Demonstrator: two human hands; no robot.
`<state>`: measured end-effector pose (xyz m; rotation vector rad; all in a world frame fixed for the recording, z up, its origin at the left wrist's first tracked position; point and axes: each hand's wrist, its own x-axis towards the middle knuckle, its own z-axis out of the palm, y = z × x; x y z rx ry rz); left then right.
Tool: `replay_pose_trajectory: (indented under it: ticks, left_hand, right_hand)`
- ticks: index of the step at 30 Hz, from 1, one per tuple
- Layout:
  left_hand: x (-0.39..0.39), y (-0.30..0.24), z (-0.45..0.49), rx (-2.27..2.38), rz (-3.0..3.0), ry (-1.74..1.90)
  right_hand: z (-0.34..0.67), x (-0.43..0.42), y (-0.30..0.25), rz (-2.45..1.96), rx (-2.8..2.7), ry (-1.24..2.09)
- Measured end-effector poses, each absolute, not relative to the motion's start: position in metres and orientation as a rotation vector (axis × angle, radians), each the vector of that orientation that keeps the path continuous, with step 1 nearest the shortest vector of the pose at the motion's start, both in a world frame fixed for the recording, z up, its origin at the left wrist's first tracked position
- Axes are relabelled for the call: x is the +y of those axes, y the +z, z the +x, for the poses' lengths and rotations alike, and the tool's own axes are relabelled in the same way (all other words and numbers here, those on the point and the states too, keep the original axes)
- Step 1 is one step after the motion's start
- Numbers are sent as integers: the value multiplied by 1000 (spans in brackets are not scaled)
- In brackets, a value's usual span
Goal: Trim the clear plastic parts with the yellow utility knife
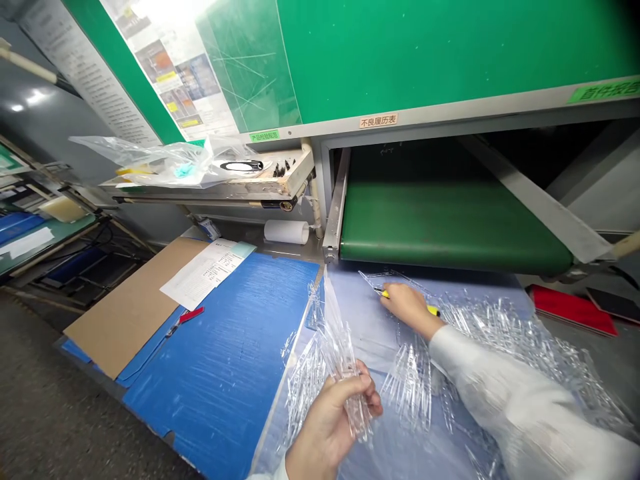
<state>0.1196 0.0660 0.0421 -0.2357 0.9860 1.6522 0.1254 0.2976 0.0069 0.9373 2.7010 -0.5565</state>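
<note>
My left hand (333, 417) is closed around a bundle of clear plastic parts (333, 347) that stands upright from my fingers. My right hand (407, 305) reaches forward across the light blue work surface (373, 333). It is closed on a yellow-handled tool (433, 310) whose tip points left, near a clear plastic piece (383, 279). Many more clear plastic parts (505, 333) lie scattered to the right of my white sleeve (520, 400). Another fan of clear parts (410, 383) lies between my two hands.
A green conveyor belt (450, 223) runs just behind the work surface. To the left lie a blue corrugated sheet (225, 353), brown cardboard (130, 310), a printed paper (207, 270) and a red pen (190, 315). A white roll (286, 231) sits at the back. A red item (570, 308) is on the right.
</note>
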Motion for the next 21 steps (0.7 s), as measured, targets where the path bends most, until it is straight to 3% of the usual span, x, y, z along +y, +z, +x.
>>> replay_pose_trajectory:
  ticks: [5, 9, 17, 21]
  left_hand:
    - [65, 55, 112, 1581, 141, 1792]
    - [64, 74, 105, 1973, 417, 1665]
    - [66, 82, 126, 1205, 495, 1341]
    - [68, 86, 137, 1199, 388, 1384]
  right_hand:
    - [171, 276, 40, 668, 2656, -889]
    - [209, 264, 78, 476, 2611, -1103]
    - [226, 250, 119, 318, 2424, -1511]
    - [223, 244, 110, 443, 2432, -1653]
